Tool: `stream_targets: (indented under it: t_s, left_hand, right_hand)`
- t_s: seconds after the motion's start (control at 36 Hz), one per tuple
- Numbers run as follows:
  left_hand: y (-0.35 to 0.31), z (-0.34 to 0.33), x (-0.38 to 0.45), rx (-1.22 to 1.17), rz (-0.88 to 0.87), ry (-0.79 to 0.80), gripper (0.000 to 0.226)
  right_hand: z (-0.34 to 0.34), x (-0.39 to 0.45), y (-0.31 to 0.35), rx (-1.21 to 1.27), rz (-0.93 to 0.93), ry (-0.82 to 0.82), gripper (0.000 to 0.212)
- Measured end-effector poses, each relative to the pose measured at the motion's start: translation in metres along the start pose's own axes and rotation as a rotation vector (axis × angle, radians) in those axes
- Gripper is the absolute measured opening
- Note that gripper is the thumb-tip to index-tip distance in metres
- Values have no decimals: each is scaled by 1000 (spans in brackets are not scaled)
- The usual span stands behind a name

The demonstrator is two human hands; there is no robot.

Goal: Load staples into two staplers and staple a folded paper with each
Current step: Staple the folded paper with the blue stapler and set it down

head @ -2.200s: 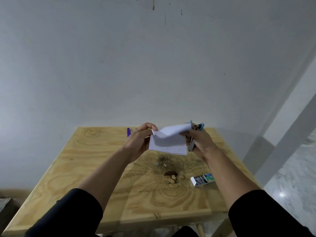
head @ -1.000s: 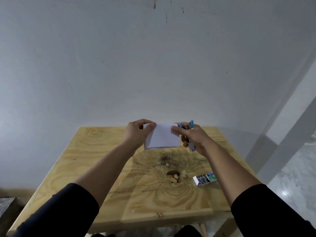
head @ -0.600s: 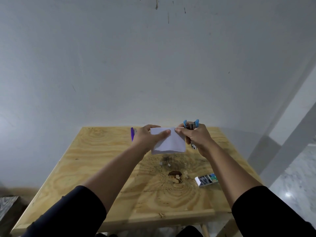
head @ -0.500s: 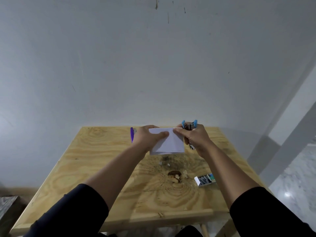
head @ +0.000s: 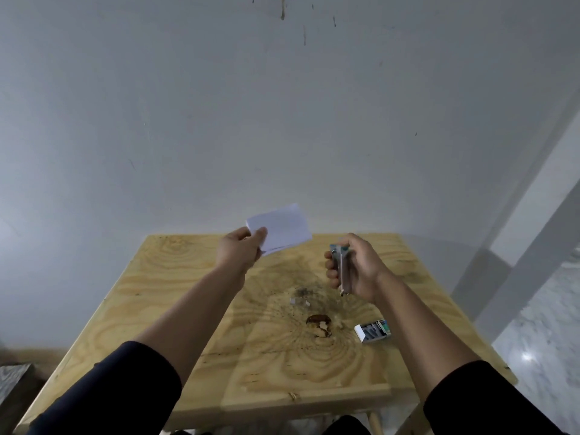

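My left hand [head: 240, 250] pinches the lower left corner of a folded white paper [head: 282, 228] and holds it up above the far part of the wooden table [head: 157, 302]. My right hand [head: 356, 265] is closed around a small blue and metal stapler [head: 340, 267], held upright with its blue end on top, well apart from the paper. The purple stapler seen in earlier frames is hidden behind my left hand.
An open box of staples [head: 373, 331] lies on the table near its right edge. A dark knot hole [head: 319, 323] and small paper scraps [head: 299, 302] mark the table's middle. A white wall stands right behind the table; tiled floor shows at the right.
My hands have drawn apart. The left one lifted the paper up and to the left; the right one let go of the paper and moved right and down with the stapler.
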State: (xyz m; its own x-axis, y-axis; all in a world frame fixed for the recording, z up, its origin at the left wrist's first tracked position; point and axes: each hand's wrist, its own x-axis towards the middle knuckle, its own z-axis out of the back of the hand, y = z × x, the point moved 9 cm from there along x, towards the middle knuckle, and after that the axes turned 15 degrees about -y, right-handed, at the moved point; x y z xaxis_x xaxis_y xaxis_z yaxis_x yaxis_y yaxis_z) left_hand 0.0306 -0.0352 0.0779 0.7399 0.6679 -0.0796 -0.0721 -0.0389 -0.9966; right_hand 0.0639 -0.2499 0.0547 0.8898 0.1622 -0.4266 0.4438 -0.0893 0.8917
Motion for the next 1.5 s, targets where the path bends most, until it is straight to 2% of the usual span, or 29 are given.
stream_targets:
  t_s: [0.08,0.22,0.39,0.64,0.83,1.11,1.31,1.42,1.5]
  left_hand:
    - [-5,2,-1,-53,-32,-36,16]
    - [-16,-7,-12,-124,-106,-12,13]
    - [-22,-8,-18,-90,-160,-17,13]
    - [-25,-18,-28,-21,-229,27,14]
    - [-28,-24,-30,5,-253,39,11]
    - [-29,-30,-29,-2,-238,65,10]
    - [-24,-34,-27,13,-208,77,8]
    - [-17,-29,-22,-37,-145,87,6]
    - [-9,-27,-15,-63,-89,75,7]
  right_hand:
    - [-17,-9,-6,25,-11,94,32]
    - [-36,-17,2,57,93,226,21]
    - [-43,-21,3,-3,148,286,35]
    - [-43,-20,6,17,169,238,40]
    - [-37,-16,5,45,184,167,21]
    - [-33,-15,11,8,247,32,22]
    - [-24,-11,11,-91,334,-179,29]
    - [-32,-13,5,-82,300,-24,34]
    - [-36,-11,1,-51,251,39,28]
